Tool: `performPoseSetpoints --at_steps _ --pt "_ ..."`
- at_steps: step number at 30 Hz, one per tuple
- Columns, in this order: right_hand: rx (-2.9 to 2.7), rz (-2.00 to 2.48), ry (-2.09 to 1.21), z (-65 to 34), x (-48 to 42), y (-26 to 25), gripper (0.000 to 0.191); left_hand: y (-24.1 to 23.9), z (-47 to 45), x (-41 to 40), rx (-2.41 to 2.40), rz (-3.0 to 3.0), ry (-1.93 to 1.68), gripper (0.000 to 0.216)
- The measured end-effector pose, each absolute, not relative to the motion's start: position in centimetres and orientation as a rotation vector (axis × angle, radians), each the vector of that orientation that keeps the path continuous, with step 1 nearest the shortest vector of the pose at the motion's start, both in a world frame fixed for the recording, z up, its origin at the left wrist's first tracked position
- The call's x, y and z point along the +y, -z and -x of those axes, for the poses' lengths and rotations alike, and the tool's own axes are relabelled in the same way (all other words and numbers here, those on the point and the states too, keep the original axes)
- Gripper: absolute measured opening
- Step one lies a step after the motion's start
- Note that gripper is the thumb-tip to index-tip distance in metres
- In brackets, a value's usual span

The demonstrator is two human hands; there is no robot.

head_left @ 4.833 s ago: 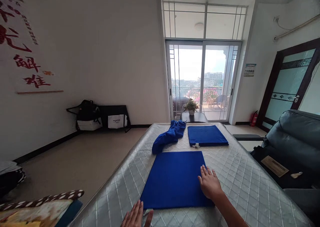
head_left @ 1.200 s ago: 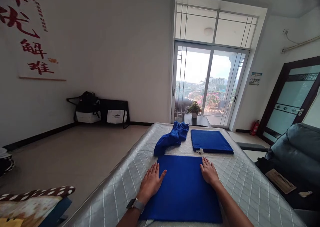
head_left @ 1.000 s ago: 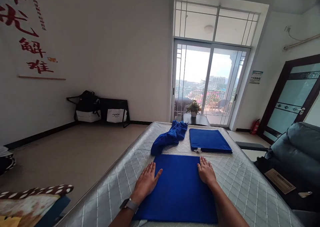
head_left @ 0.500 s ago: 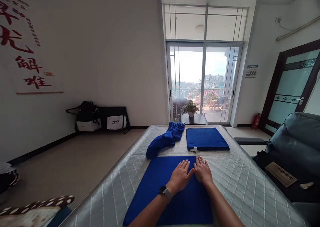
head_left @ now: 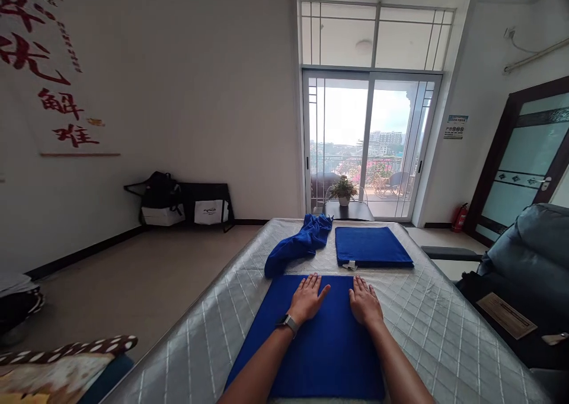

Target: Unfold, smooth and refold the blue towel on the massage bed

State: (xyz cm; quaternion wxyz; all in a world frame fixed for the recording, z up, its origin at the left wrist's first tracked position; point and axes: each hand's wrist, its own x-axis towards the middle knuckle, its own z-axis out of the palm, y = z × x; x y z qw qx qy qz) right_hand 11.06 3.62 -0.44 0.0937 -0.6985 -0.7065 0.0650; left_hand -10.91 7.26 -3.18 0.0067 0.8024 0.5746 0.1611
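A flat blue folded cloth (head_left: 329, 345) lies before me on the silver quilted table cover (head_left: 427, 309). My left hand (head_left: 307, 298) rests palm down near its far edge, fingers stretched and thumb out to the side; a watch is on that wrist. Against the cloth's far right corner, my right hand (head_left: 366, 299) lies flat with its fingers extended. Just beyond the hands sits a second, neatly folded blue cloth (head_left: 373, 247) with a small white tag (head_left: 350, 265) at its near edge. To its left a crumpled blue cloth (head_left: 300, 244) lies in a loose heap.
A dark padded chair (head_left: 528, 256) stands on the right, with a brown board (head_left: 507, 315) on it. Past the table's far end is a potted plant (head_left: 344, 191) before the glass doors. A spotted brown-and-white fabric (head_left: 66, 356) is at the lower left.
My hands have moved apart across the cloth: the left has slid leftward, while the right stays by the far right corner. The view has shifted slightly.
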Motion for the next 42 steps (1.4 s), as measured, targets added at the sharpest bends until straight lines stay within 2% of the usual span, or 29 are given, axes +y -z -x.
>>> performPoseSetpoints --at_steps 10,15,42 --pt "-2.116 2.109 -0.183 -11.1 3.8 0.5 0.065 3.8 21.9 8.2 2.017 -2.39 -0.528 0.075" --pt "-2.116 2.131 -0.192 -11.0 3.8 0.6 0.064 3.9 22.2 8.1 2.027 -2.381 -0.522 0.081" --pt "-2.105 2.151 -0.219 -10.8 3.3 -0.4 0.065 3.3 21.8 7.4 2.038 -2.355 -0.558 0.078"
